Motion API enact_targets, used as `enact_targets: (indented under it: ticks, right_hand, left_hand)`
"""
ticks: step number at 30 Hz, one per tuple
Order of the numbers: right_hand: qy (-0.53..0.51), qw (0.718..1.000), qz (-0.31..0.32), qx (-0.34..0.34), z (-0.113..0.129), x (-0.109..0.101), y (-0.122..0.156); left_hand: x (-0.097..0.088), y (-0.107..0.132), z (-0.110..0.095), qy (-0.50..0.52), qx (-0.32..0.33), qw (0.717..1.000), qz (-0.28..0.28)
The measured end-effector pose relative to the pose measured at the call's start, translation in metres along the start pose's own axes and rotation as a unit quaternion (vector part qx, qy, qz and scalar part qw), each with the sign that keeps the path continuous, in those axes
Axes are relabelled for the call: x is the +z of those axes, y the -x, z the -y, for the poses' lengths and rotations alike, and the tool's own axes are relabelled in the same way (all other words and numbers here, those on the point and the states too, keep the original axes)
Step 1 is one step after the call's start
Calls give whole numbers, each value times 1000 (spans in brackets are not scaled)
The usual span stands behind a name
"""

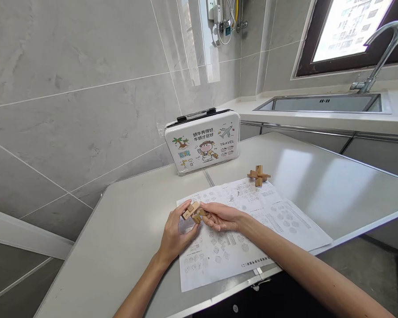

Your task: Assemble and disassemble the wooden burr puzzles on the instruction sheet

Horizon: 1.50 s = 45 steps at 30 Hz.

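Between my two hands, above the printed sheet (225,247), is a cluster of interlocking wooden puzzle pieces (191,210). My left hand (177,236) grips the cluster from the left, with the thumb below and the fingers above. From the right, my right hand (223,216) pinches a wooden piece (203,212) at the cluster's edge; the fingers partly hide it. Whether that piece is joined to the others I cannot tell. A cross-shaped wooden burr puzzle (258,175) sits at the sheet's far edge, beyond my right hand.
A white case (205,141) with cartoon prints and a black handle stands upright against the tiled wall. The folding table (135,212) ends at a metal front edge. Behind it on the right are a counter with a sink (325,104) and a faucet (381,53).
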State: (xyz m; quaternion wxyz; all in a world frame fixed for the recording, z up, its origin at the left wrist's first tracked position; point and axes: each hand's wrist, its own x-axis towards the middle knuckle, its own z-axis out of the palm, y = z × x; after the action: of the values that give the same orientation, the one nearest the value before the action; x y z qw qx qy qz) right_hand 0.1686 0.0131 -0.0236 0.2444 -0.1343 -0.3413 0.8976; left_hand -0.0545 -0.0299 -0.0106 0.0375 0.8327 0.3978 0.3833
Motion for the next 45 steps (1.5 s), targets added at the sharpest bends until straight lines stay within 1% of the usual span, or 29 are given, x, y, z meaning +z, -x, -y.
enact_targets:
  ticks: [7, 12, 17, 20, 24, 26, 29, 33, 36, 38, 40, 45]
  right_hand:
    - [8, 999, -20, -34, -3, 2, -2]
    - [14, 999, -32, -31, 0, 10, 0]
    - [52, 997, -44, -28, 6, 20, 5]
    - [74, 996, -38, -28, 6, 21, 6]
    - [114, 993, -8, -15, 3, 19, 6]
    - [131, 991, -9, -9, 1, 17, 6]
    - [141, 990, -29, -9, 0, 14, 6]
    - [143, 987, -76, -1, 2, 12, 5]
    - [136, 981, -126, -49, 3, 13, 4]
    - [145, 975, -148, -84, 2, 14, 2]
    - [161, 971, -150, -95, 0, 14, 0]
    - [191, 968, -137, -93, -4, 11, -3]
  left_hand:
    - [-1, -1, -1, -20, 22, 1000, 5]
    - [-2, -4, -5, -12, 37, 999, 14]
    - [-3, -6, -10, -8, 49, 999, 18]
    - [-3, -6, -11, -8, 43, 999, 25]
    - [-1, -5, -12, 2, 39, 998, 39]
    - [-1, -5, -12, 6, 37, 998, 42]
    - [0, -4, -13, 18, 16, 999, 40]
    - [-1, -4, -12, 55, -50, 997, 30]
    - [-2, -5, -11, 83, -107, 991, 15]
    - [-2, -6, -11, 94, -129, 987, 6]
    - [-3, -7, -12, 103, -137, 985, 1]
    - [-2, -7, -13, 128, -137, 982, 16]
